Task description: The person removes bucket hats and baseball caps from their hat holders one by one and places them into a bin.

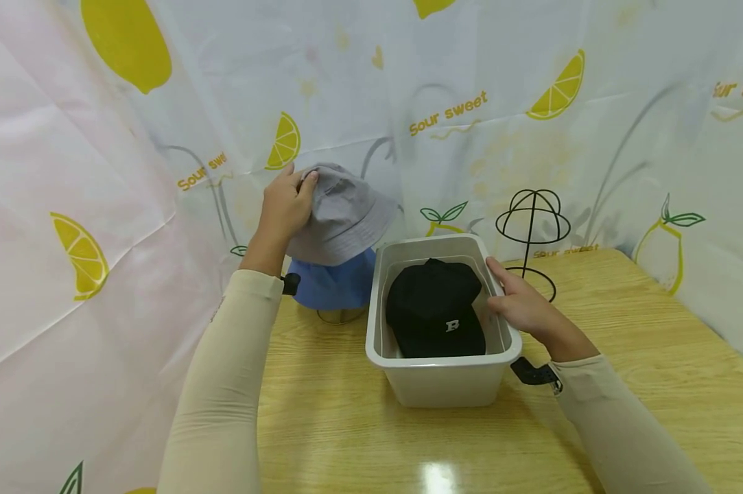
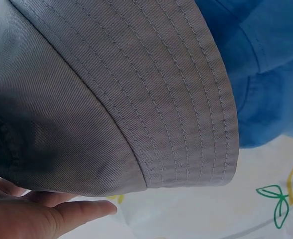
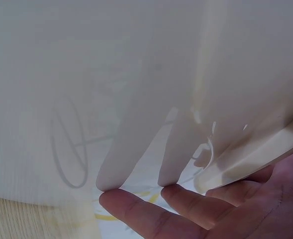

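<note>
My left hand (image 1: 285, 204) pinches the crown of a grey bucket hat (image 1: 349, 216), which is tilted with its brim down to the right. Directly below it a blue bucket hat (image 1: 331, 285) sits on a wire stand (image 1: 340, 316). In the left wrist view, the stitched brim of the grey hat (image 2: 171, 99) overlaps the blue hat (image 2: 275, 89). My right hand (image 1: 522, 302) grips the right rim of a white plastic bin (image 1: 442, 384), thumb over the edge and fingers against the outer wall (image 3: 136, 99). Inside the bin lies a black cap (image 1: 433, 305) with a white letter.
Behind my right hand stands a black wire hat stand (image 1: 534, 223) with no hat on it. The wooden table (image 1: 643, 384) meets a lemon-printed curtain (image 1: 501, 62) at the back and left.
</note>
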Demonstrator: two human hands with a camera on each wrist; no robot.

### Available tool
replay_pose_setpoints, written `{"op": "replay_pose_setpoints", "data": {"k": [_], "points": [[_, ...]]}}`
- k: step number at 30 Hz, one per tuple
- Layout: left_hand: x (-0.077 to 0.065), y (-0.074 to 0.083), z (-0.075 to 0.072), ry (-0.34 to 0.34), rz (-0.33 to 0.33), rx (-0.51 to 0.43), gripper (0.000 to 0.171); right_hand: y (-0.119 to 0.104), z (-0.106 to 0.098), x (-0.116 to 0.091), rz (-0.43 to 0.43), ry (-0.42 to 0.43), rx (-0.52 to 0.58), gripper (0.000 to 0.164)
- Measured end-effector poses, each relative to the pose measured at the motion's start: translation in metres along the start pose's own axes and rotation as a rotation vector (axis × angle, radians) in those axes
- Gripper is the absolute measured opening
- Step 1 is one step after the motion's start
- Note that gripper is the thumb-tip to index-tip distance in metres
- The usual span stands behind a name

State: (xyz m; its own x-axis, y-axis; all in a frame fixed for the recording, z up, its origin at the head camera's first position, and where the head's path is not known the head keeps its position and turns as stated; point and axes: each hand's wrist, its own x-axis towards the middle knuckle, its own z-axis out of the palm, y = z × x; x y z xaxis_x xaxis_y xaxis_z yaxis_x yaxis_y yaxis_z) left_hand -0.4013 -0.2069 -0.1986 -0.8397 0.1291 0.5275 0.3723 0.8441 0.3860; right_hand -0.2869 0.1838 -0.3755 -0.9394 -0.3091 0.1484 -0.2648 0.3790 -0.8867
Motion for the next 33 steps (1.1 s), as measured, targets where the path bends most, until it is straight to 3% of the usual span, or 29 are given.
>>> {"op": "replay_pose_setpoints", "data": {"k": [11, 21, 33], "points": [[0.001, 0.024, 0.002, 0.03, 0.048, -0.029, 0.058, -0.001, 0.001, -0.001, 0.005, -0.004, 0.005, 0.091], [-0.001, 0.046, 0.005, 0.041, 0.069, -0.122, 0.057, -0.001, 0.0, -0.001, 0.0, 0.001, -0.005, 0.092], [-0.01, 0.066, 0.011, -0.008, 0.01, -0.255, 0.063, -0.002, 0.0, -0.001, 0.003, 0.008, -0.017, 0.092]]}}
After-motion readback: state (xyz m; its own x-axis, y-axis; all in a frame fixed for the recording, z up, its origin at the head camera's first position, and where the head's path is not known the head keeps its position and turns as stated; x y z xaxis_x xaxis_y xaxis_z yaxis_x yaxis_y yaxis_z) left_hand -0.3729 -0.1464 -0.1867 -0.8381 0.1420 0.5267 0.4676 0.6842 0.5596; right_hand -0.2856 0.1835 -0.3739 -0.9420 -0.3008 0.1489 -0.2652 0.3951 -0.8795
